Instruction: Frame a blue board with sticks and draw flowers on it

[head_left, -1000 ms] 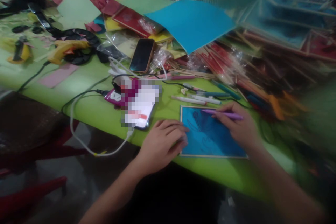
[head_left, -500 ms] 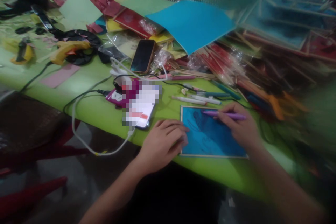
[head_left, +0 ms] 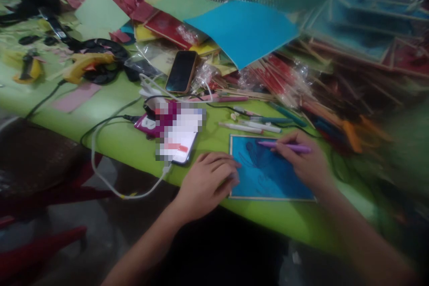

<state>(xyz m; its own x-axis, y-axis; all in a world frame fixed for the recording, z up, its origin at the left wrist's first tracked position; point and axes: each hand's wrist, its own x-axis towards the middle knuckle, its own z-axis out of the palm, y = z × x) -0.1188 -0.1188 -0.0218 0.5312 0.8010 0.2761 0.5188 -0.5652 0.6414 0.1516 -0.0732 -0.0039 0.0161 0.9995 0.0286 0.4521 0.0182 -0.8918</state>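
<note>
My right hand (head_left: 298, 154) is closed round a purple felt-tip pen (head_left: 295, 147), whose tip touches the upper part of a blue sheet (head_left: 268, 183) with a pale wooden border. Dark line drawing (head_left: 253, 154), curved like petals or leaves, shows on the sheet's left half; my right hand and its shadow cover part of the right half. At the sheet's left edge rests my left hand (head_left: 209, 183), palm down, fingers loosely bent and lying on the border. Just beyond the sheet lie white-barrelled pens (head_left: 241, 128).
Left of the sheet, a lit phone (head_left: 184, 143) is plugged in beside a magenta power strip (head_left: 145, 126). A dark phone (head_left: 181, 71) lies farther back. A yellow glue gun (head_left: 87, 65), blue paper (head_left: 248, 27), wooden sticks (head_left: 271, 78) and orange-handled scissors (head_left: 351, 136) crowd the green table (head_left: 134, 156).
The purple pen and my right hand have shifted very slightly left over the sheet. My left hand stays at the sheet's left edge.
</note>
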